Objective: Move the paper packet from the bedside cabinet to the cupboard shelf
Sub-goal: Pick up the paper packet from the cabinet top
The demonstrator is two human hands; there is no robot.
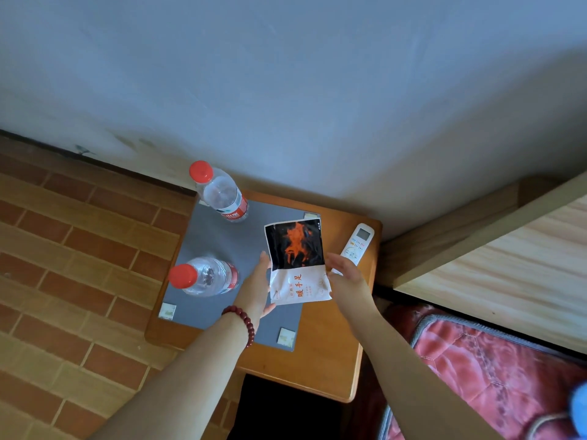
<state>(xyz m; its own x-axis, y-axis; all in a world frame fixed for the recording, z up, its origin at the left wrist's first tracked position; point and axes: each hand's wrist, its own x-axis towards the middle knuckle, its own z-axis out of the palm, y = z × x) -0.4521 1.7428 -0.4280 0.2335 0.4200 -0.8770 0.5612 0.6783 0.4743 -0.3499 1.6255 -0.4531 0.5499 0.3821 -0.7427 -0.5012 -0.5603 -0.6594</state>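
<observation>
The paper packet (297, 260), black with an orange print on its upper half and white with red characters below, is held between both hands above the wooden bedside cabinet (330, 354). My left hand (255, 289), with a red bead bracelet on the wrist, presses the packet's left edge. My right hand (346, 277) holds its right edge. The packet's underside is hidden, so I cannot tell whether it touches the cabinet top. No cupboard shelf shows in this view.
A grey mat (222, 249) covers most of the cabinet top. Two clear water bottles with red caps stand on it, one at the back (219, 192) and one at the left (203, 276). A white remote (357, 242) lies right of the packet. A wooden bed frame (495, 249) and red mattress (495, 369) are to the right.
</observation>
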